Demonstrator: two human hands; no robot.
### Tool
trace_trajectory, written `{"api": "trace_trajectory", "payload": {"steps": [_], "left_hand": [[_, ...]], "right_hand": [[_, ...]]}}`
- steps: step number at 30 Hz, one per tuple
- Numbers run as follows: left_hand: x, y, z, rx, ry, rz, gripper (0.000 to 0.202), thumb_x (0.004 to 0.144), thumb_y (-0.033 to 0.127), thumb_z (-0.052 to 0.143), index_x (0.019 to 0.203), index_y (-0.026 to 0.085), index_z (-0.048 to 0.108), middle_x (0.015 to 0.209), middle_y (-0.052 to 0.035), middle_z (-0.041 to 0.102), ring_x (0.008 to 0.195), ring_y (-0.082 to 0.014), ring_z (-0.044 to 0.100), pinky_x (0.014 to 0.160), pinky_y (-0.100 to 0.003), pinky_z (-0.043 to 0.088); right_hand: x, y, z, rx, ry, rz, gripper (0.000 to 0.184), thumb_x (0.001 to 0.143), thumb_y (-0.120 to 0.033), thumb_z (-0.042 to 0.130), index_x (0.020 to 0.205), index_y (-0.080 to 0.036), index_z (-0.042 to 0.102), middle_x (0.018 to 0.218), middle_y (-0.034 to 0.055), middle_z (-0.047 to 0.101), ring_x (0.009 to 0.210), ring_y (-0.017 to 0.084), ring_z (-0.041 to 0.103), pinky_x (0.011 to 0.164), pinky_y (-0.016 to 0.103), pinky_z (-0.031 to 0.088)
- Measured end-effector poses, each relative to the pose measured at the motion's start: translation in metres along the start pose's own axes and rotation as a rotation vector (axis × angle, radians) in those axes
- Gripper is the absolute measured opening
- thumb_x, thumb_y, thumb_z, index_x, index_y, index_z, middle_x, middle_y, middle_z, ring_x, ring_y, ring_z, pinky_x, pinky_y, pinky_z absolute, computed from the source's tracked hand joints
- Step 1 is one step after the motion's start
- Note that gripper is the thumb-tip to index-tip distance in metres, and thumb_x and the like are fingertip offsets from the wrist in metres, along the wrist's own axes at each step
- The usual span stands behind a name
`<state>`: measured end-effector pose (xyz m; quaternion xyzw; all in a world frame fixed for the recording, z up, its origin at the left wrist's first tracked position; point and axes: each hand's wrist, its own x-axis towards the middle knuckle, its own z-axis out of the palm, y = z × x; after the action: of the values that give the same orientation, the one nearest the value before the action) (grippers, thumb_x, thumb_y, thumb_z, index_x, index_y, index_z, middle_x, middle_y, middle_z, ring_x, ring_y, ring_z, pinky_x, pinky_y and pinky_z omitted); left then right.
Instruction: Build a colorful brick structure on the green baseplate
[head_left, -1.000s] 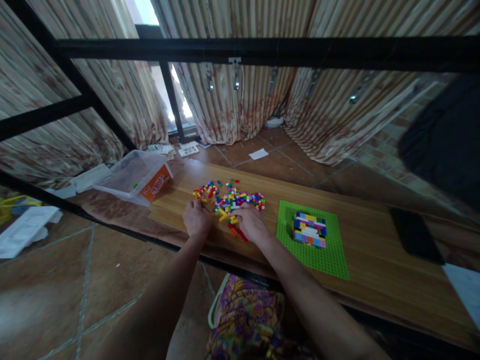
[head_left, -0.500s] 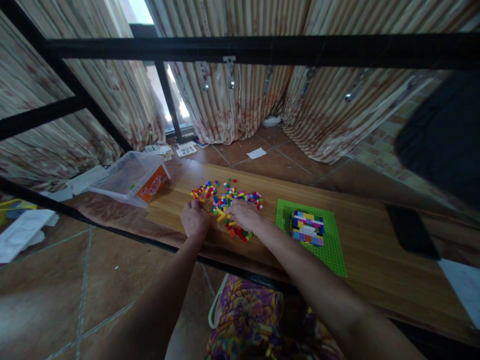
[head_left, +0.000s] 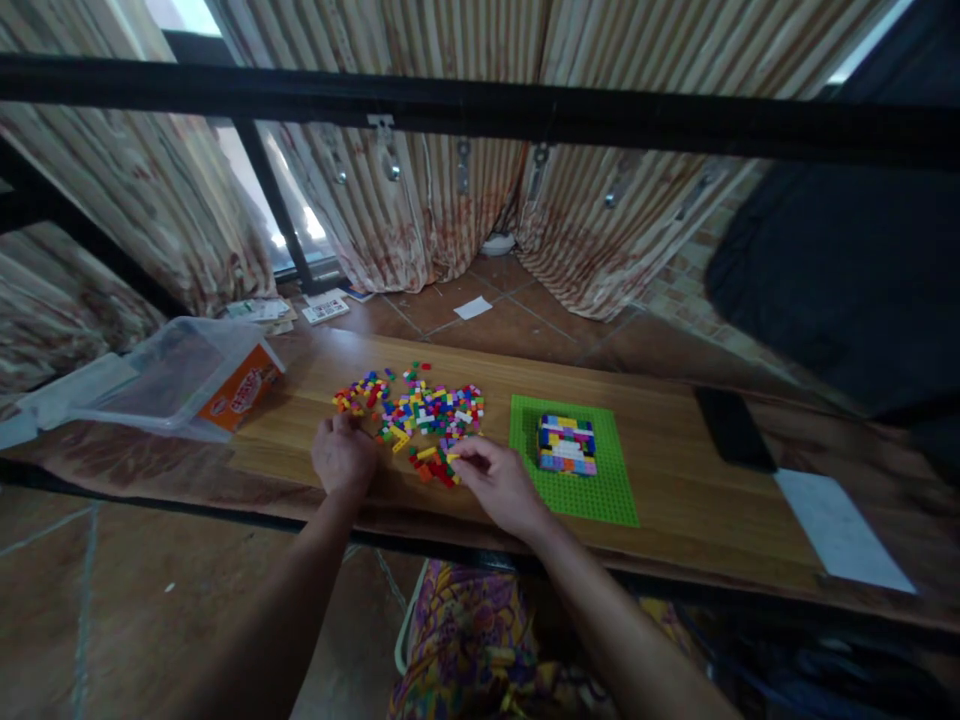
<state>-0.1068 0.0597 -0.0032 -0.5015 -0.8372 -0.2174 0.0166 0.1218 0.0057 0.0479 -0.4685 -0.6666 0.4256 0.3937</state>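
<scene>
My right hand (head_left: 501,483) is over the near right edge of a pile of small coloured toy bricks (head_left: 431,408). Its thumb and forefinger pinch a yellow brick (head_left: 453,458). At the pile's left side, my left hand (head_left: 343,458) rests low on the wooden board, fingers curled together; whatever they may hold is hidden. Between the hands lie a long yellow brick (head_left: 401,440) and several red ones. To the right, a block built of multicoloured bricks (head_left: 567,446) sits on a green studded baseplate (head_left: 621,480).
A clear plastic bin (head_left: 161,375) with an orange label stands on the left. On the right lie a black phone (head_left: 735,428) and a white sheet of paper (head_left: 844,530). A black bar (head_left: 480,105) crosses above the wooden board (head_left: 667,520), with curtains behind.
My right hand has moved back out of the pile's middle, toward me, and now shows a yellow brick at its fingertips. My left hand stays beside the pile. The view has swung right.
</scene>
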Motion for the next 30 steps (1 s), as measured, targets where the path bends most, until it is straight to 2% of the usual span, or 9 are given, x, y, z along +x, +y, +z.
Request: {"api": "trace_trajectory", "payload": {"steps": [4,8,10,13,16,20,26,30], "left_hand": [[0.001,0.0,-0.001,-0.004,-0.008,-0.01,0.034,0.085,0.02,0.044,0.11,0.016,0.067,0.105,-0.0153,0.062,0.096,-0.0279,0.059,0.079,-0.036,0.045],[0.002,0.001,-0.002,0.012,-0.024,-0.008,0.035,0.085,0.022,0.044,0.112,0.016,0.067,0.109,-0.0161,0.062,0.098,-0.0301,0.059,0.081,-0.038,0.046],[0.002,0.001,-0.003,0.012,-0.028,-0.011,0.036,0.085,0.021,0.045,0.113,0.016,0.066,0.11,-0.0163,0.062,0.097,-0.0303,0.059,0.08,-0.039,0.047],[0.001,0.003,-0.005,0.004,-0.032,-0.011,0.035,0.085,0.019,0.045,0.113,0.015,0.066,0.109,-0.0165,0.061,0.097,-0.0295,0.059,0.08,-0.038,0.048],[0.001,0.004,-0.006,0.008,-0.032,-0.009,0.035,0.084,0.018,0.046,0.112,0.014,0.066,0.108,-0.0168,0.061,0.097,-0.0296,0.059,0.081,-0.038,0.048],[0.002,0.004,-0.006,0.005,-0.043,-0.016,0.035,0.084,0.018,0.045,0.111,0.015,0.066,0.107,-0.0169,0.061,0.096,-0.0298,0.059,0.081,-0.039,0.048],[0.003,0.002,-0.002,-0.012,-0.028,-0.023,0.035,0.084,0.019,0.045,0.111,0.015,0.067,0.109,-0.0171,0.061,0.097,-0.0307,0.059,0.081,-0.04,0.048],[0.003,0.0,-0.001,-0.033,-0.029,-0.022,0.034,0.083,0.018,0.046,0.11,0.015,0.067,0.108,-0.0178,0.061,0.098,-0.0308,0.059,0.082,-0.041,0.048]], "right_hand": [[-0.041,0.023,-0.047,0.158,0.251,0.166,0.018,0.081,-0.035,0.062,0.089,-0.021,0.07,0.077,0.0011,0.069,0.064,0.014,0.061,0.06,0.026,0.05],[-0.06,0.048,-0.108,0.064,0.482,0.248,0.025,0.079,-0.04,0.061,0.089,-0.02,0.072,0.09,0.0063,0.071,0.072,0.018,0.065,0.066,0.032,0.054],[-0.059,0.054,-0.135,-0.101,0.519,0.223,0.028,0.081,-0.039,0.057,0.092,-0.019,0.073,0.09,0.0079,0.07,0.077,0.02,0.065,0.071,0.035,0.054],[-0.048,0.053,-0.159,-0.425,0.456,0.117,0.027,0.085,-0.031,0.051,0.092,-0.018,0.074,0.091,0.009,0.068,0.084,0.021,0.064,0.079,0.037,0.051],[-0.034,0.048,-0.163,-0.608,0.319,0.039,0.028,0.088,-0.023,0.046,0.091,-0.02,0.074,0.093,0.0082,0.068,0.086,0.02,0.064,0.082,0.034,0.05],[-0.022,0.046,-0.157,-0.705,0.144,0.002,0.028,0.089,-0.018,0.046,0.101,-0.021,0.071,0.099,0.0066,0.07,0.09,0.019,0.064,0.086,0.033,0.049],[-0.02,0.056,-0.158,-0.762,0.08,-0.022,0.035,0.089,-0.016,0.047,0.117,-0.023,0.067,0.109,0.0075,0.072,0.097,0.022,0.066,0.09,0.037,0.05],[-0.021,0.063,-0.16,-0.801,0.072,-0.055,0.038,0.09,-0.019,0.046,0.124,-0.019,0.063,0.11,0.0107,0.071,0.097,0.024,0.066,0.09,0.039,0.051]]}}
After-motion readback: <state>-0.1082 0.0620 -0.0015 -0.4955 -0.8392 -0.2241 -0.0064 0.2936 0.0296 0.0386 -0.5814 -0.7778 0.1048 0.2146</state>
